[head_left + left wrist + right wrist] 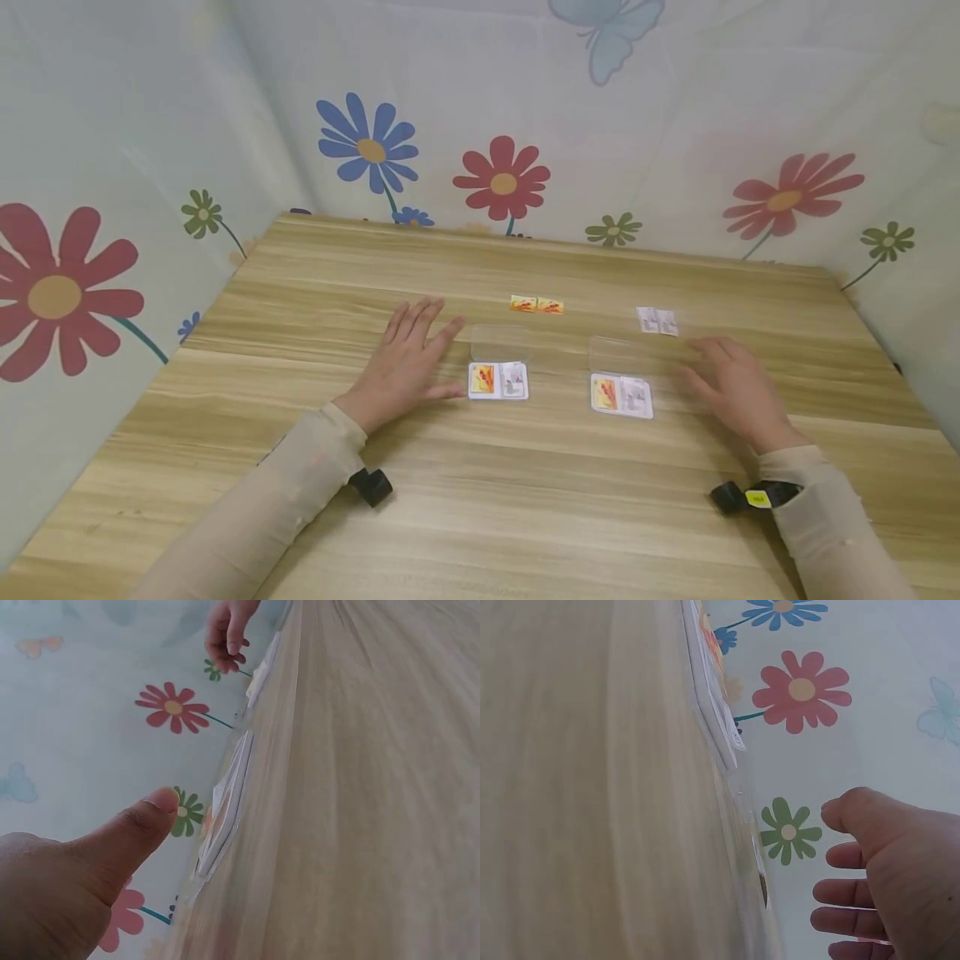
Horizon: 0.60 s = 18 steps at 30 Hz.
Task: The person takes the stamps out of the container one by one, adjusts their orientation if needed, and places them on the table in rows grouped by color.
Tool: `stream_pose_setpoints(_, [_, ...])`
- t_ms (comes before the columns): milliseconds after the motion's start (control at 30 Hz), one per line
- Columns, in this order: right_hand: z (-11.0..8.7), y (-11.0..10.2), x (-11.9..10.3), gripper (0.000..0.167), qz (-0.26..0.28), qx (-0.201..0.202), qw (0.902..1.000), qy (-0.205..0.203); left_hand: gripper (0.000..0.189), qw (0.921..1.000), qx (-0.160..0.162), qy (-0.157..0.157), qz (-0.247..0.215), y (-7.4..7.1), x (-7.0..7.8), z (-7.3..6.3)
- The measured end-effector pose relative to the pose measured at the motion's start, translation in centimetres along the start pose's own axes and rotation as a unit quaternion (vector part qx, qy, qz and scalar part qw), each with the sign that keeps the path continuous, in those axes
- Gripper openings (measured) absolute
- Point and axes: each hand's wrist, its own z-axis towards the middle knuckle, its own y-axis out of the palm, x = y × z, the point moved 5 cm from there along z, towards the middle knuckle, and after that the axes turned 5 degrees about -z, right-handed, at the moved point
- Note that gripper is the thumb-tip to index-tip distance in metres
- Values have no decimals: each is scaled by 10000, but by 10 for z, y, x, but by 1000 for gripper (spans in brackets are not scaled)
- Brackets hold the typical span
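Note:
In the head view my left hand (401,362) is low over the table with its fingers spread, its thumb tip right at the left edge of a small clear plastic case (498,397). To the right of a second such case (622,413) is my right hand (738,392), its fingers loosely bent and nothing held. Both cases have their clear lids (500,342) folded back away from me. In each lie an orange-and-yellow picture card (483,379) on the left and a pale grey-printed card (636,397) on the right.
Behind the left case, two small orange-and-yellow cards (537,305) lie side by side. Two pale cards (657,321) lie farther right, just beyond the right fingertips. The wood-grain table (525,500) ends at the back against a flower-printed curtain (652,125). Each wrist wears a black camera (371,486).

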Motion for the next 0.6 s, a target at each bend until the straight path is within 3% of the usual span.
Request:
stream_pose_setpoints(300, [2, 1, -8, 41, 180, -73, 9998, -74, 91, 9994, 271, 116, -198, -5, 6, -1])
stream_pose_setpoints(600, [8, 3, -17, 39, 258, -312, 9991, -112, 89, 9981, 258, 152, -540, -6, 9, 3])
